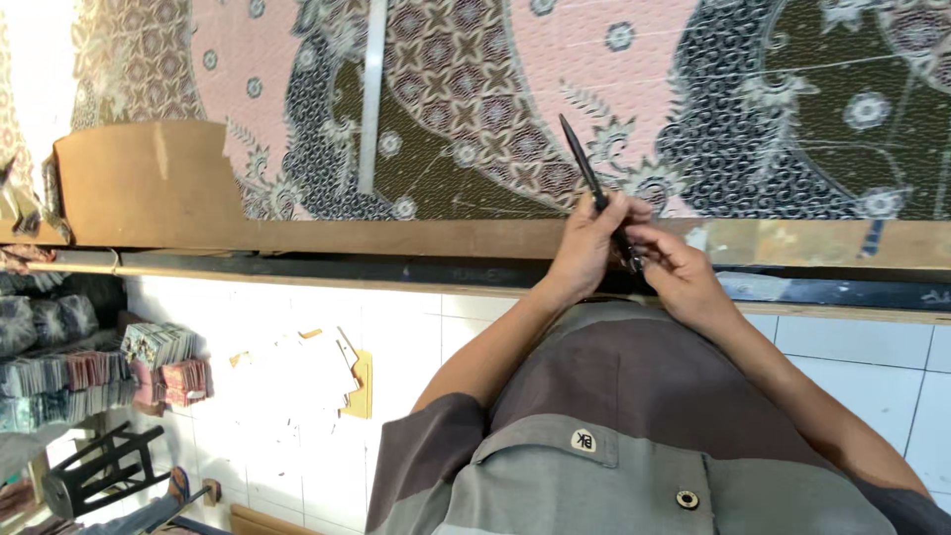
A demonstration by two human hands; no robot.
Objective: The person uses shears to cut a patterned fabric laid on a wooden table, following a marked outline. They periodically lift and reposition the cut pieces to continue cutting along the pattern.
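Both my hands meet at the near edge of a wooden table (416, 238). My left hand (586, 248) grips the barrel of a slim black pen (582, 163), which points up and away over the cloth. My right hand (679, 272) pinches the pen's lower end, fingers closed on it. A batik cloth (614, 79) in pink, brown and dark blue, with floral and geometric motifs, covers the tabletop just beyond my hands. My grey and brown shirt (634, 436) fills the lower part of the view.
A long metal ruler (371, 94) lies on the cloth at left of centre. A brown board (149, 183) rests on the table's left end. On the white tiled floor (852, 367) are paper cut-outs (297, 372), folded cloth stacks (158, 362) and a black stool (94, 471).
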